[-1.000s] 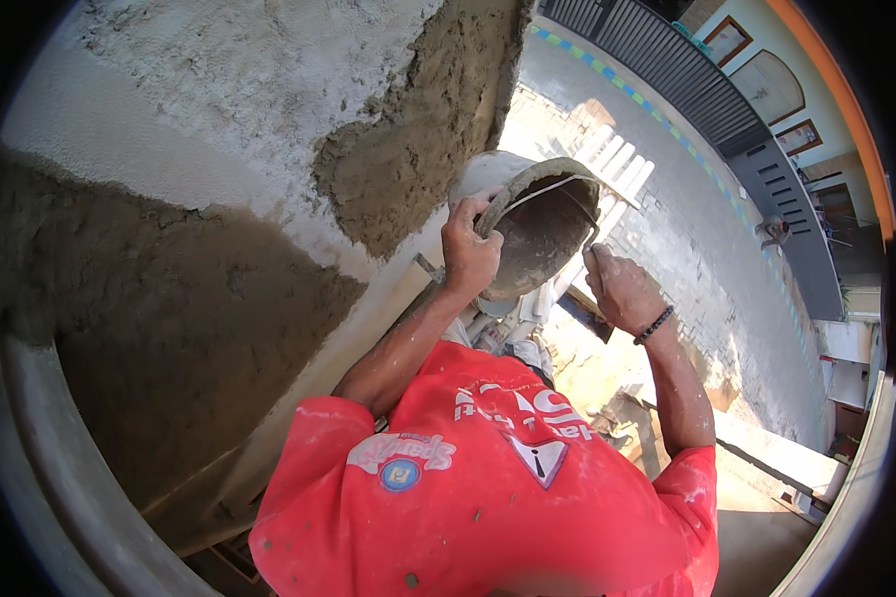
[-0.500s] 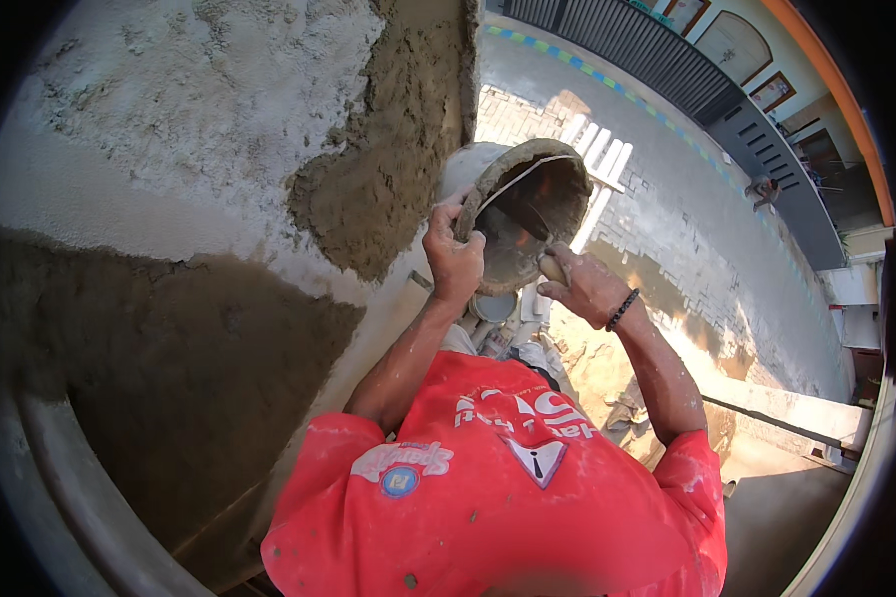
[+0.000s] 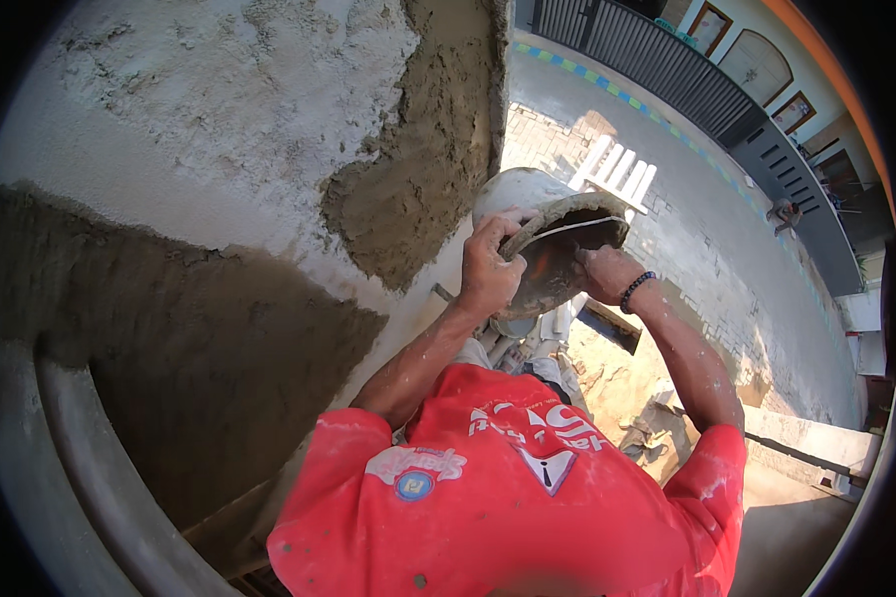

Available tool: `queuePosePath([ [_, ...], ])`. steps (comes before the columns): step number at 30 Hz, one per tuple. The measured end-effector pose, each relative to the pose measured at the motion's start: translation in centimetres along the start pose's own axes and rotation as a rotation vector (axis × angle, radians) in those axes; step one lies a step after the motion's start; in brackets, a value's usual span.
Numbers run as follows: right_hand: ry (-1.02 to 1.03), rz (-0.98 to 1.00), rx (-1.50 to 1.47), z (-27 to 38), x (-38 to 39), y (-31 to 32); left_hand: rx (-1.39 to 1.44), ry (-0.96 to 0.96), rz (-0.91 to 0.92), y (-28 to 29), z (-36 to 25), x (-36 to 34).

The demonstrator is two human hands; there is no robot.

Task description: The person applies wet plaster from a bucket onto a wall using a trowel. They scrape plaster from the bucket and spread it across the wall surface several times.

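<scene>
A cement-crusted bucket (image 3: 543, 284) is tilted on its side high beside the wall, its mouth toward me and a wire handle across it. My left hand (image 3: 491, 264) grips its rim on the left, thumb at the opening. My right hand (image 3: 604, 271) is closed inside the right of the mouth on the handle of a trowel, which is mostly hidden in the dark interior. The wall (image 3: 219, 119) on my left has rough pale patches and darker wet-looking render (image 3: 413, 169) along its right edge and lower part.
Far below, a paved street (image 3: 667, 119) runs past a dark metal gate (image 3: 627, 45) and housefronts. Pale slats (image 3: 617, 169) lie beyond the bucket. Another person (image 3: 784, 214) is by the grey fence. A concrete ledge (image 3: 806, 438) is at lower right; pipes and debris lie beneath me.
My right hand has moved further into the bucket's mouth, taking the trowel out of sight. The bucket has tipped slightly, and the whole view has shifted a little.
</scene>
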State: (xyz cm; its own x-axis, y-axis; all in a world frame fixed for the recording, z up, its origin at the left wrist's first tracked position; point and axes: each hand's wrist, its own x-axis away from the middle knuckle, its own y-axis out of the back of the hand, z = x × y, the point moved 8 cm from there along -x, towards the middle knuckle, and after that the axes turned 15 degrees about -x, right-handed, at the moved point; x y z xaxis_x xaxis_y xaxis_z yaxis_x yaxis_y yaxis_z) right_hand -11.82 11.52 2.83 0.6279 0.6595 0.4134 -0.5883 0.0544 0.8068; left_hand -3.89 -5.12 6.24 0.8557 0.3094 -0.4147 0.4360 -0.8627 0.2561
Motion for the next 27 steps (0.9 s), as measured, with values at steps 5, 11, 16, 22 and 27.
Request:
queuePosePath([
  [5,0.051,0.132,-0.369,-1.4,1.3,-1.6,0.029,0.025,0.130,-0.7,-0.7,0.0],
  [11,-0.175,0.257,-1.032,-2.3,3.0,-5.9,0.178,0.200,0.149,-0.8,-0.3,-0.5],
  [16,-0.099,0.354,-1.392,-1.5,1.8,-9.4,0.175,0.242,0.106,-0.9,2.3,-0.7],
  [22,-0.159,0.336,-1.801,-0.3,1.2,-13.0,0.278,0.427,0.045,-1.0,6.8,0.7],
  [27,-0.183,0.310,-2.039,0.5,0.7,-15.2,0.214,0.450,-0.017,-0.8,8.9,1.7],
])
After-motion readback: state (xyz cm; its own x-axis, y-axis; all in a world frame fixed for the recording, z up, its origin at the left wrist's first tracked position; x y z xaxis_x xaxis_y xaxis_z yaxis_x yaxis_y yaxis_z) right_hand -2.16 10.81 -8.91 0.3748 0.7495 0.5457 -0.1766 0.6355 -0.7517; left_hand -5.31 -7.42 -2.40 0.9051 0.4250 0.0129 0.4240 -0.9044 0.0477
